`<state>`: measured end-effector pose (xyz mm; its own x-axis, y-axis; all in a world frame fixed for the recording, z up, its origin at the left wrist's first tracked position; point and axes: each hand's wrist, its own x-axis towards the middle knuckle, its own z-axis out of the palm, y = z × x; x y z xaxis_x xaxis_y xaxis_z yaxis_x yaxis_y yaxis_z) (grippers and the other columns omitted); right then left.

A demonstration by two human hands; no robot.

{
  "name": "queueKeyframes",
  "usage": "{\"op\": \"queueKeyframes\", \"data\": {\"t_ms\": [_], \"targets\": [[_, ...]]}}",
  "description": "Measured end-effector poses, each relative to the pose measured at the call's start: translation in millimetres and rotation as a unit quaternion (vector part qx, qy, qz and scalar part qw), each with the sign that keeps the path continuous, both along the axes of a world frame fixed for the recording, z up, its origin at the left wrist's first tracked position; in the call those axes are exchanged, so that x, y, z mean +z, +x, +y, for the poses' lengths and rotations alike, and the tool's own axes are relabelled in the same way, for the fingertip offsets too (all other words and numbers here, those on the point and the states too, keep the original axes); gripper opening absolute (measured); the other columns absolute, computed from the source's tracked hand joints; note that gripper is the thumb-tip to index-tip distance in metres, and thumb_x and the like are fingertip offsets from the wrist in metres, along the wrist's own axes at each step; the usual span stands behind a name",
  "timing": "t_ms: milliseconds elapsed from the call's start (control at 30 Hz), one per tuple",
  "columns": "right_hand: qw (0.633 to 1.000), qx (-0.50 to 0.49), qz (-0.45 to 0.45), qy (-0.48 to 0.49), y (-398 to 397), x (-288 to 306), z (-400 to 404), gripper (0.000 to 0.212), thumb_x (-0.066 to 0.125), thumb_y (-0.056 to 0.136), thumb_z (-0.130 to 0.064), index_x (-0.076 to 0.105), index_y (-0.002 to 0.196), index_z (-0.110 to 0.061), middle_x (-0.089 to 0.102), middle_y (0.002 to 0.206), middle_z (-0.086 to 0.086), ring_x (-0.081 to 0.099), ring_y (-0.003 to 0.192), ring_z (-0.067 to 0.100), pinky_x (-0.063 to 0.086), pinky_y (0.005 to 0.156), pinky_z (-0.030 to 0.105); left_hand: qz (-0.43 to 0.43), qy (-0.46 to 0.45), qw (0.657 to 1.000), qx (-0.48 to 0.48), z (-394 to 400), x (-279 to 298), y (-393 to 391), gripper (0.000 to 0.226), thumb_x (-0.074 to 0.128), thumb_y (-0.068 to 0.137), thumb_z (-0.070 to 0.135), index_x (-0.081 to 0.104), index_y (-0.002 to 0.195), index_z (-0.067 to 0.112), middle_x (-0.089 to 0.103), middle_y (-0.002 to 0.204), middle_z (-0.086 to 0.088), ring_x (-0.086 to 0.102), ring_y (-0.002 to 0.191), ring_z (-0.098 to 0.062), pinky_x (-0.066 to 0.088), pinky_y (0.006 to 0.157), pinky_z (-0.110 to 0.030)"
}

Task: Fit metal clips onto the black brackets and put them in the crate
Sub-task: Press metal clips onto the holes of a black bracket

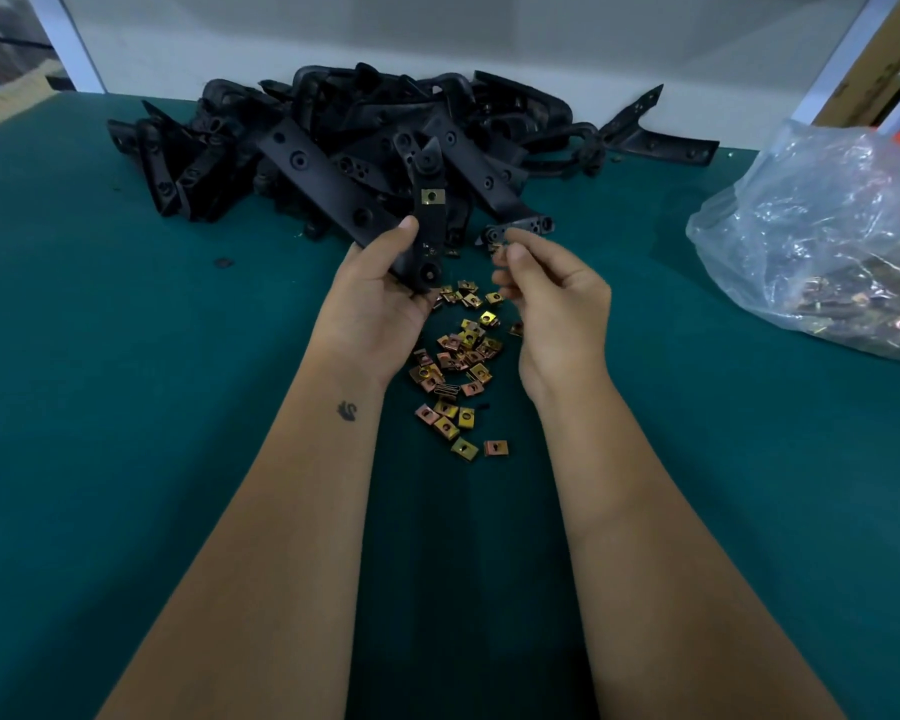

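My left hand (380, 288) grips a black bracket (426, 226) and holds it upright above the table. A gold metal clip (429, 196) sits fitted on the bracket's upper part. My right hand (546, 298) hovers just to the right of it with curled, slightly blurred fingers; whether they pinch a clip is unclear. Several loose metal clips (461, 366) lie scattered on the green table (152, 356) between my wrists. A pile of black brackets (344, 142) lies at the back of the table. No crate is in view.
A clear plastic bag (822, 236) holding more clips lies at the right. A single bracket (650, 127) lies apart behind the pile, near a white wall. Cardboard stands at the far right edge.
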<state>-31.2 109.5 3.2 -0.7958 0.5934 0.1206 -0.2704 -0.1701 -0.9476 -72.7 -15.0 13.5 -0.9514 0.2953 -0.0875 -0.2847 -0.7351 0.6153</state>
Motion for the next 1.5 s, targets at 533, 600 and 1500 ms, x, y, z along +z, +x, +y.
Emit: {"op": "queueKeyframes", "data": {"t_ms": [533,600,1500], "targets": [[0.986,0.121,0.022,-0.108,2.4,6.7,-15.6,0.018,0.059,0.09,0.007,0.071,0.092,-0.007,0.071,0.079,0.005,0.065,0.068,0.012,0.053,0.068,0.024,0.033,-0.024,0.998,-0.055,0.9,1.4,5.5,0.053,0.047,0.094,0.001,0.039,0.146,-0.001,0.058,0.123,-0.013,0.058,0.106,-0.023,0.054,0.086,-0.028],[0.986,0.125,0.02,-0.107,2.5,6.5,-14.9,0.018,0.059,0.09,0.007,0.071,0.091,-0.007,0.072,0.077,0.005,0.065,0.068,0.013,0.053,0.067,0.024,0.029,-0.02,0.998,-0.052,0.5,1.0,5.2,0.052,0.047,0.094,0.001,0.039,0.146,-0.002,0.058,0.122,-0.013,0.059,0.104,-0.023,0.055,0.084,-0.027],[0.982,0.149,0.008,-0.116,4.7,8.2,-11.2,0.015,0.063,0.089,0.001,0.072,0.089,-0.01,0.072,0.079,0.002,0.064,0.065,0.011,0.053,0.063,0.021,0.069,-0.066,0.995,-0.03,3.1,-2.2,3.9,0.046,0.052,0.098,0.001,0.041,0.142,0.004,0.064,0.122,-0.01,0.065,0.103,-0.02,0.052,0.096,-0.033]]}}
